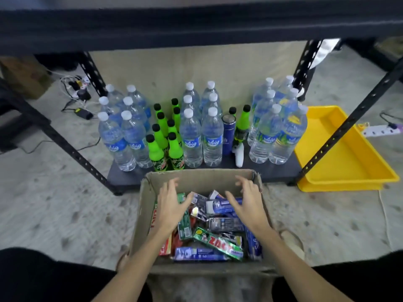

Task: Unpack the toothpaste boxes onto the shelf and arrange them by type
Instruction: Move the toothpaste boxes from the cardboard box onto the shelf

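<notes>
Cardboard forms the open box set on the floor before the shelf, and the toothpaste boxes are heaped loosely inside it. Both the left hand and right hand are held spread above the heap, nothing grasped. The shelf's lower board is crowded with water bottles, green bottles and a blue flask. A yellow tray is seen right of the shelf.

Bottom shelf, dark board, carries three clusters of clear water bottles, a group of green soda bottles, one blue flask and a white object lying at the front. Floor, speckled concrete, carries an open cardboard box before the shelf, a yellow tray at right, and power strips with cables.
</notes>
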Motion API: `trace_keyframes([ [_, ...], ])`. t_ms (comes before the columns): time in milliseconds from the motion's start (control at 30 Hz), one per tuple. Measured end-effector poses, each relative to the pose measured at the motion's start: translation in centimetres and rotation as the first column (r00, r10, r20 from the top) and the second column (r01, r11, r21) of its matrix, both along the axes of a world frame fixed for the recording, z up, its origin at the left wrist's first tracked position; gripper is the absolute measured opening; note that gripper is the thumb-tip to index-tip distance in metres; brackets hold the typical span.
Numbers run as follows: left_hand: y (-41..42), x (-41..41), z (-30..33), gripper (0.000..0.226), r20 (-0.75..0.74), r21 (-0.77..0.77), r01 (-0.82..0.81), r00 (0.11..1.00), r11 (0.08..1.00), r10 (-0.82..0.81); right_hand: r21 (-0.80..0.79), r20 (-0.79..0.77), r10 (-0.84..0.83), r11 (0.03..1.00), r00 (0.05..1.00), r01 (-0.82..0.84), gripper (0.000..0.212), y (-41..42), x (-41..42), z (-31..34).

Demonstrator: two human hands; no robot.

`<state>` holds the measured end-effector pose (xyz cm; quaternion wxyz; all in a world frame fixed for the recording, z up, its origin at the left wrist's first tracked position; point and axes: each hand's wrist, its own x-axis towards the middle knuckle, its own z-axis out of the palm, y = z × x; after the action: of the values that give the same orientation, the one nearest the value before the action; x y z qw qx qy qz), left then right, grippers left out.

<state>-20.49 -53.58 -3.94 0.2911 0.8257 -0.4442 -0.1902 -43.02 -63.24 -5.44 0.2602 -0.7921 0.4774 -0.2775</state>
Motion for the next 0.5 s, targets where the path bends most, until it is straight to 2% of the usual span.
trace_keyframes([
  [133, 0.9, 1.0, -4.5, 0.066, -0.015, 0.145, 0.059, 0.998, 0.988, -0.057, 0.089, -0.160, 0.033, 0.996, 0.987, -0.019, 0.053, 0.7, -0.8, -4.9],
  [300, 0.3, 1.5, -8.7, 0.069, -0.188, 0.198, 0.201, 0.968, 0.959, -0.164, 0.197, -0.277, 0.086, 0.980, 0.957, -0.031, 0.068, -0.2, -0.5, -9.1],
  [367, -0.2, 1.1, -10.1, 0.067, -0.251, 0.226, 0.316, 0.933, 0.922, -0.258, 0.194, -0.333, 0.143, 0.978, 0.932, -0.080, 0.074, -0.8, -0.5, -10.5],
  [500, 0.7, 0.4, -12.3, 0.069, -0.354, 0.271, 0.525, 0.834, 0.807, -0.424, 0.225, -0.406, 0.218, 0.965, 0.888, -0.134, 0.070, -2.4, -0.6, -12.1],
])
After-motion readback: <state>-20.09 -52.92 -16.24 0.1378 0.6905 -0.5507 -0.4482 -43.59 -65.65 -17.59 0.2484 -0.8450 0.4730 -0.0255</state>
